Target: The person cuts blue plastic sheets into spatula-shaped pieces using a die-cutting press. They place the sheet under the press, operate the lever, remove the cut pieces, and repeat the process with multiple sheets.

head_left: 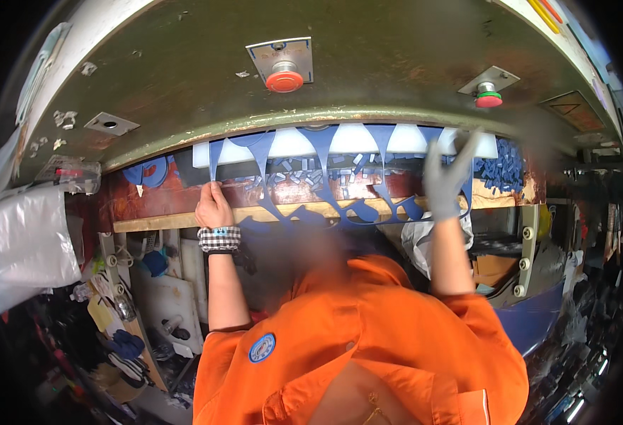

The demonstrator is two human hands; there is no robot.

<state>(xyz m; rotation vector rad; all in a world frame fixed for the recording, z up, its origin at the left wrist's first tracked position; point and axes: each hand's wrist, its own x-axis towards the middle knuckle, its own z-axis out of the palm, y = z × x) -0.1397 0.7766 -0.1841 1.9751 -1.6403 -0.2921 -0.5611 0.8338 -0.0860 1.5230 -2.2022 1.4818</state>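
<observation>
A blue sheet point(321, 139), cut into a web of narrow strips around large openings, stretches across the bench in front of me. My left hand point(214, 207), bare with a checked band at the wrist, pinches the lower end of its leftmost strip. Near the sheet's right end is my right hand point(445, 177) in a grey glove, thumb and fingers spread, slightly blurred. Whether it touches the sheet I cannot tell. Beneath the strips a white board point(294, 146) lies along the foot of the machine. Curved blue parts of the sheet hang over the bench's front edge.
The green machine body point(368, 78) overhangs the bench, with a red push button point(284, 80) and a green-and-red one point(489, 99). Small blue scraps point(499, 170) pile up at right. Blue curved offcuts point(146, 172) lie left. A clear plastic bag point(28, 244) hangs far left.
</observation>
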